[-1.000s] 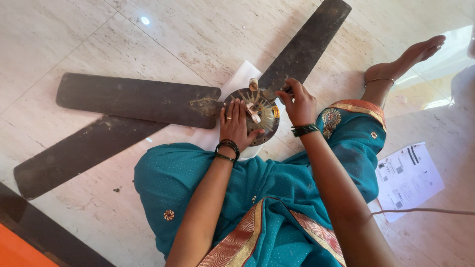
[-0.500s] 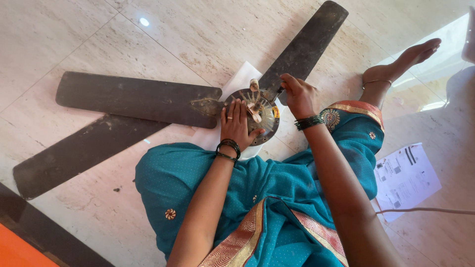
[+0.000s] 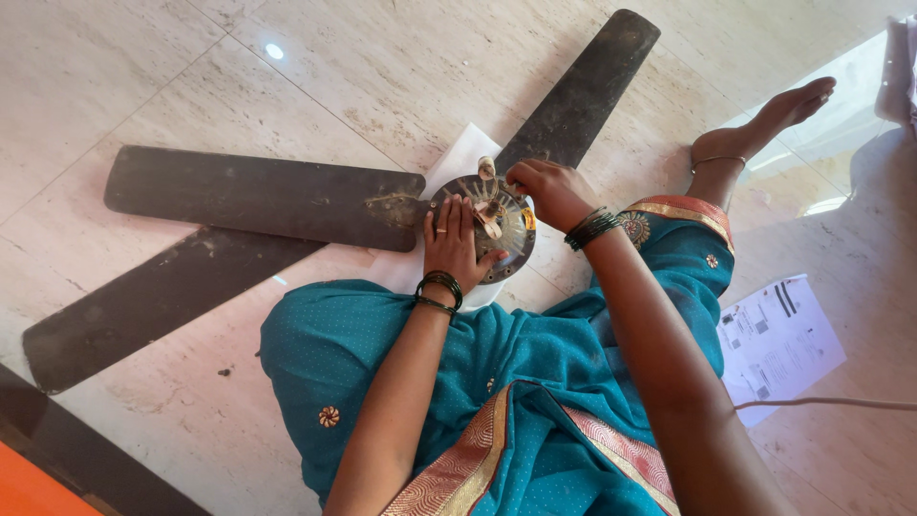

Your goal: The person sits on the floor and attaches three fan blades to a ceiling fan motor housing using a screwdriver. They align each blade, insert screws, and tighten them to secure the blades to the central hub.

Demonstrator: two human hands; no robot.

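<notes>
Presently: ceiling fan motor hub (image 3: 497, 222), round, metal, lying on the marble floor (image 3: 143, 76) with three dark blades (image 3: 267, 196) attached. Left hand (image 3: 451, 239) flat, fingers spread, pressing the hub's near face. Right hand (image 3: 544, 186) closed narrowly on a small fitting at the hub's far rim. Advice: keep the left palm bearing down so the hub cannot rotate; work the fitting squarely. Hub lies directly beneath both hands, before the knees.

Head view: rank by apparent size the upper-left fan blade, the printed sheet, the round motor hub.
1. upper-left fan blade
2. printed sheet
3. round motor hub, partly covered by the left hand and right hand, so its rank is less sure.
</notes>
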